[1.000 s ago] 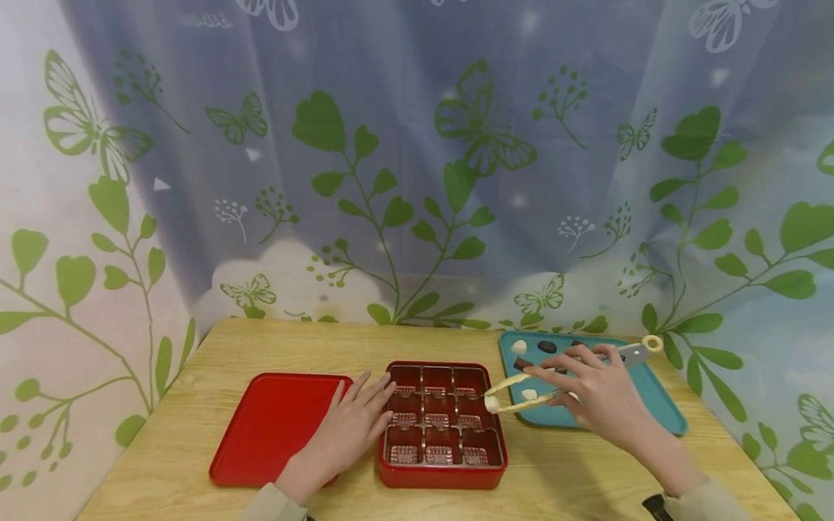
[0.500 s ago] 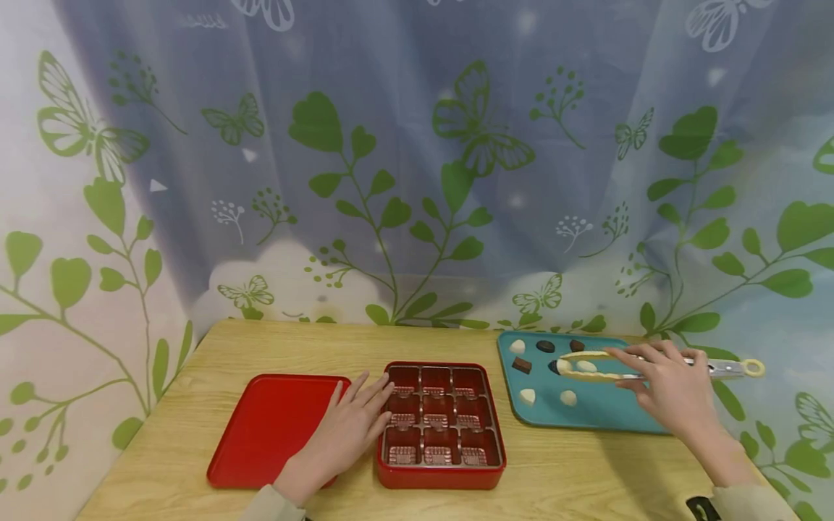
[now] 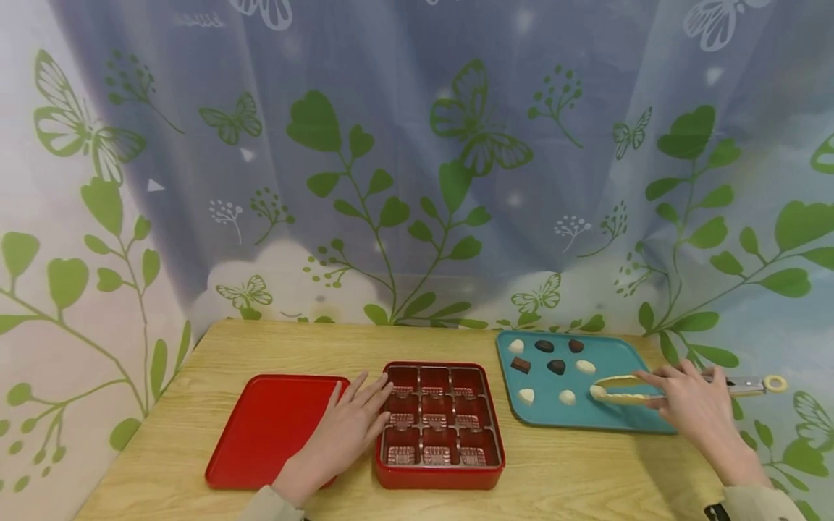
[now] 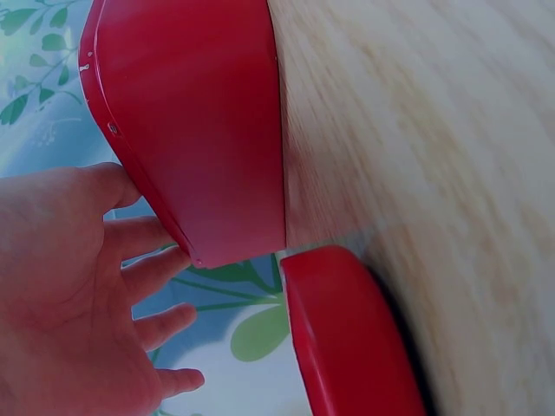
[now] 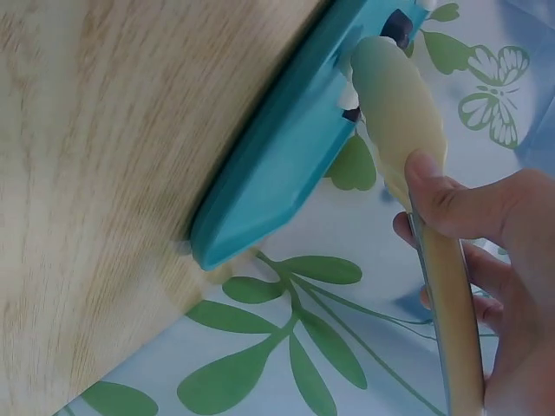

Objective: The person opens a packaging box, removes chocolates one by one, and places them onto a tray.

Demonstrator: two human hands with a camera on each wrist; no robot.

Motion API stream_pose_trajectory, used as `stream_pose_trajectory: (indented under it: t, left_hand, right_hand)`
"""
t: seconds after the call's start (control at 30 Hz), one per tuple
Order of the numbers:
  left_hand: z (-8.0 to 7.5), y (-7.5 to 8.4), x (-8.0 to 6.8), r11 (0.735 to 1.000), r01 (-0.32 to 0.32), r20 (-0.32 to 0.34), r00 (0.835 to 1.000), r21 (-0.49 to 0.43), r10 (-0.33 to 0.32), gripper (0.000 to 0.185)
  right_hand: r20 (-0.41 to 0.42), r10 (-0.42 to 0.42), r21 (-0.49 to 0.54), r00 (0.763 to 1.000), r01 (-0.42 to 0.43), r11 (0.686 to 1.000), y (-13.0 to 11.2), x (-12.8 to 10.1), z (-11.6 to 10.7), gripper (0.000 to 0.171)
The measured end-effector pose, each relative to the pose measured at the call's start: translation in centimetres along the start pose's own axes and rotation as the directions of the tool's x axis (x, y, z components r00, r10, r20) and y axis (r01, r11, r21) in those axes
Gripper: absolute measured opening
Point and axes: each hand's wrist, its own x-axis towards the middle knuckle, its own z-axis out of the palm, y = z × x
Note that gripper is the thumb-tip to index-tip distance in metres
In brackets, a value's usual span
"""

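My right hand grips a pair of tongs with metal handles and pale yellow tips. Between the tips is a small white chocolate, low over the right part of the blue tray. Thumb and fingers press the tong arms from both sides in the right wrist view. My left hand lies with its fingers spread, fingertips at the left rim of a red box. A clear divided insert with several compartments lines the box, and no chocolates show in it.
Rows of chocolates stand on the tray, such as a brown bar, a dark piece and a white one. A red lid lies left of the box, partly under my left hand. A patterned curtain hangs behind the table.
My right hand has carried the white chocolate in the tongs from beside the box rightward to over the tray, then lower and further right. My left hand has stayed at the box.
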Motion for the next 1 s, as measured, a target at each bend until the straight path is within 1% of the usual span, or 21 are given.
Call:
stream_pose_trajectory:
  t: [0.17, 0.3, 0.4, 0.53, 0.63, 0.77, 0.83, 0.9, 1.0]
  left_hand:
    - [0.1, 0.0, 0.0, 1.0, -0.006, -0.007, 1.0, 0.002, 0.006, 0.047]
    - [0.2, 0.1, 0.1, 1.0, -0.009, -0.008, 1.0, -0.005, 0.009, 0.047]
    - [0.2, 0.1, 0.1, 1.0, -0.009, -0.009, 1.0, -0.004, 0.009, 0.047]
    - [0.2, 0.1, 0.1, 1.0, -0.006, -0.005, 1.0, -0.005, 0.006, 0.047]
    - [0.2, 0.1, 0.1, 1.0, -0.004, 0.0, 1.0, -0.005, 0.004, 0.047]
    - [0.3, 0.0, 0.0, 1.0, -0.006, -0.003, 1.0, 0.004, 0.006, 0.047]
    - [0.3, 0.0, 0.0, 1.0, -0.008, -0.006, 1.0, 0.007, 0.008, 0.047]
    - [0.3, 0.0, 0.0, 1.0, -0.009, -0.006, 1.0, 0.008, 0.009, 0.047]
    - [0.2, -0.1, 0.0, 1.0, -0.009, -0.005, 1.0, 0.006, 0.009, 0.047]
  right_hand:
    - [0.026, 0.002, -0.017, 1.0, -0.001, 1.0, 0.1, 0.2, 0.3, 0.042]
    - [0.046, 0.019, -0.045, 0.999, -0.017, 0.999, 0.1, 0.2, 0.5, 0.043]
    - [0.065, 0.022, -0.046, 0.998, -0.019, 0.999, 0.2, 0.2, 0.4, 0.045]
    - [0.052, 0.027, -0.04, 0.998, -0.025, 0.999, 0.1, -0.2, 0.2, 0.054]
    - [0.028, 0.042, -0.012, 0.999, -0.041, 0.999, 0.1, -0.6, -0.1, 0.061]
    - [-0.023, 0.048, 0.036, 0.999, -0.047, 0.998, -0.2, -1.0, -0.4, 0.06]
    - [-0.045, 0.042, 0.043, 0.998, -0.04, 0.998, -0.5, -1.2, -0.4, 0.059]
    - [-0.042, 0.038, 0.06, 0.998, -0.036, 0.998, -1.0, -1.2, -0.5, 0.058]
    - [-0.005, 0.014, 0.112, 1.0, -0.013, 0.994, -2.1, -1.3, -0.6, 0.06]
